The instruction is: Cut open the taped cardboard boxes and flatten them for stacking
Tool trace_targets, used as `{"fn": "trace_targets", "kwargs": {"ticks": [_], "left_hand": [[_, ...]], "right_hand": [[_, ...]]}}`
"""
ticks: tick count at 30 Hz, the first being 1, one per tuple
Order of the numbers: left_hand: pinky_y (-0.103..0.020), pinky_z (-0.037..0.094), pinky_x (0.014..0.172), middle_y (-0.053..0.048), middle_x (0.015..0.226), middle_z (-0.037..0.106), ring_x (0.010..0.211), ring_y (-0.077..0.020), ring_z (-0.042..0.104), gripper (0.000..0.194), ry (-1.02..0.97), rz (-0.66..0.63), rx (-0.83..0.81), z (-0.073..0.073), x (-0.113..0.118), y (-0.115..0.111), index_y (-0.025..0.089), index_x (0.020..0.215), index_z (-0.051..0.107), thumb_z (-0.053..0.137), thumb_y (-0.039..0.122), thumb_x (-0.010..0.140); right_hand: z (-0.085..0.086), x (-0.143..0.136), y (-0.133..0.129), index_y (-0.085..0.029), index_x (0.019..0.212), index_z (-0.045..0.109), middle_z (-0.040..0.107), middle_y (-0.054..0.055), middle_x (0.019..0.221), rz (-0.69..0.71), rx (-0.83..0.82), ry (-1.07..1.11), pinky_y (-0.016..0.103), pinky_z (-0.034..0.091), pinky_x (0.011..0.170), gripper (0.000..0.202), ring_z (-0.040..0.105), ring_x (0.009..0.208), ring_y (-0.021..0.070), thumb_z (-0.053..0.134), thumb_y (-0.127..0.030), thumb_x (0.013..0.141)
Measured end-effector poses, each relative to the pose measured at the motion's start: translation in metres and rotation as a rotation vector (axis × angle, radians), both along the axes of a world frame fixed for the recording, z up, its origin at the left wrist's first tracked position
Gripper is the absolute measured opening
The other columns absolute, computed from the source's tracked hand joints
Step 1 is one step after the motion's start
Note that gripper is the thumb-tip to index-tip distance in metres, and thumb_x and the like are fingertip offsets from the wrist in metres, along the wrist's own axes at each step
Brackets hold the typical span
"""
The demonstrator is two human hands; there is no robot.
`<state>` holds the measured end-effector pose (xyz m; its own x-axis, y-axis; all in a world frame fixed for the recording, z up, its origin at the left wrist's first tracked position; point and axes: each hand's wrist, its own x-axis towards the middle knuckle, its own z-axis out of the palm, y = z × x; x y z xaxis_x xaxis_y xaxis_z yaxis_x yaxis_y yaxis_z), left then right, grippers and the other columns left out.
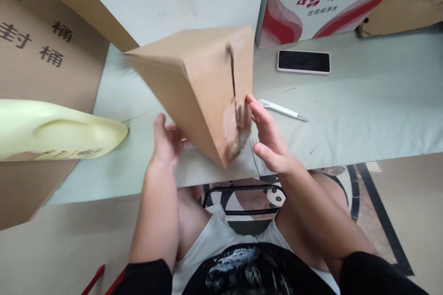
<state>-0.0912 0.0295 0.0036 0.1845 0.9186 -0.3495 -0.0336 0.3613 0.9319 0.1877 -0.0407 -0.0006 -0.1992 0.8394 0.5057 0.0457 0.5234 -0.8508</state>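
Observation:
A brown cardboard box (pixel 207 78) stands tilted over the table in front of me, blurred by motion. A dark line and some clear tape run down its right face. My left hand (pixel 166 142) supports the box's lower left side; its thumb points up and the other fingers are partly hidden against the cardboard. At the right, my right hand (pixel 268 136) has its fingers spread, the foremost fingertips at the box's edge and the thumb apart from it. A white pen-like utility knife (pixel 283 110) lies just beyond my right hand.
A phone (pixel 303 61) lies farther back on the table's pale green cover (pixel 363 101). Behind stands a white and red carton (pixel 332 0). At the left are a large printed carton (pixel 31 73) and a pale yellow bottle (pixel 58 129). The table's front edge is near my knees.

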Motion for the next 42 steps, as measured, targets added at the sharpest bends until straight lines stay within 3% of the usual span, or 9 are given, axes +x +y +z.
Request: {"fn": "trace_targets", "kwargs": {"ticks": [9,13,15,18,20,26,31,37,42], "left_hand": [[-0.035,0.054,0.051,-0.012,0.067,0.076,0.060,-0.0301,0.075,0.059,0.324,-0.401,-0.201,0.016,0.026,-0.017,0.017,0.088,0.076,0.057,0.073,0.086],[-0.044,0.063,0.074,-0.013,0.090,0.080,0.092,-0.0332,0.079,0.059,0.558,-0.014,0.163,0.007,0.025,-0.010,0.021,0.105,0.072,0.060,0.075,0.084],[-0.048,0.061,0.095,-0.012,0.122,0.077,0.122,-0.0319,0.072,0.063,0.524,0.201,0.575,0.003,0.032,-0.013,0.027,0.127,0.064,0.054,0.076,0.088],[-0.054,0.051,0.117,-0.005,0.142,0.069,0.140,-0.0301,0.061,0.053,0.472,0.144,1.235,0.002,0.045,-0.023,0.038,0.138,0.059,0.047,0.068,0.096],[-0.056,0.047,0.121,-0.003,0.139,0.070,0.139,-0.0306,0.060,0.048,0.517,0.001,1.404,0.000,0.052,-0.028,0.038,0.137,0.062,0.040,0.061,0.101],[-0.058,0.047,0.117,-0.006,0.127,0.073,0.120,-0.0308,0.066,0.052,0.542,0.020,1.426,-0.010,0.059,-0.027,0.033,0.129,0.068,0.030,0.059,0.103],[-0.054,0.049,0.114,-0.007,0.125,0.072,0.118,-0.0286,0.065,0.045,0.460,0.043,1.451,-0.007,0.063,-0.028,0.030,0.130,0.069,0.037,0.048,0.103],[-0.055,0.049,0.116,-0.006,0.126,0.072,0.115,-0.0281,0.067,0.049,0.528,0.042,1.428,-0.008,0.062,-0.029,0.032,0.128,0.068,0.031,0.054,0.104],[-0.056,0.048,0.115,-0.006,0.125,0.072,0.115,-0.0286,0.066,0.049,0.514,0.037,1.427,-0.009,0.063,-0.029,0.032,0.129,0.067,0.032,0.054,0.103]], "right_hand": [[0.008,0.009,0.001,-0.038,0.133,0.059,0.051,0.002,0.161,-0.218,-0.083,0.024,0.062,0.035,0.131,0.041,0.040,0.159,0.0324,0.053,-0.060,0.100],[0.011,0.013,0.000,-0.032,0.114,0.067,0.062,0.006,0.144,-0.260,-0.084,-0.023,0.061,0.041,0.125,0.029,0.055,0.144,0.0320,0.054,-0.054,0.101],[0.013,0.011,-0.001,-0.030,0.113,0.067,0.062,0.007,0.146,-0.275,-0.099,-0.115,0.062,0.039,0.126,0.031,0.055,0.145,0.0326,0.056,-0.056,0.099],[0.017,0.007,-0.002,-0.030,0.113,0.067,0.062,0.007,0.147,-0.245,-0.094,-0.180,0.063,0.038,0.127,0.035,0.054,0.146,0.0329,0.055,-0.060,0.099],[0.018,0.005,-0.003,-0.031,0.113,0.067,0.062,0.006,0.147,-0.242,-0.084,-0.184,0.062,0.038,0.127,0.033,0.054,0.146,0.0323,0.055,-0.059,0.099],[0.011,0.014,-0.003,-0.031,0.122,0.064,0.063,0.008,0.144,-0.313,-0.147,-0.168,0.057,0.050,0.117,0.042,0.056,0.144,0.0315,0.042,-0.061,0.102],[-0.010,0.048,0.010,-0.024,0.116,0.065,0.069,0.015,0.127,-0.721,-0.267,-0.462,0.060,0.047,0.117,0.029,0.064,0.126,0.0323,0.054,-0.036,0.092],[-0.031,0.066,0.017,-0.019,0.129,0.064,0.062,0.021,0.143,-0.699,-0.342,-0.769,0.068,0.043,0.119,0.048,0.055,0.139,0.0400,0.059,-0.032,0.082],[-0.028,0.063,0.014,-0.023,0.116,0.075,0.075,0.016,0.117,-0.736,-0.405,-0.984,0.069,0.052,0.099,0.039,0.065,0.108,0.0401,0.055,-0.025,0.082]]}}
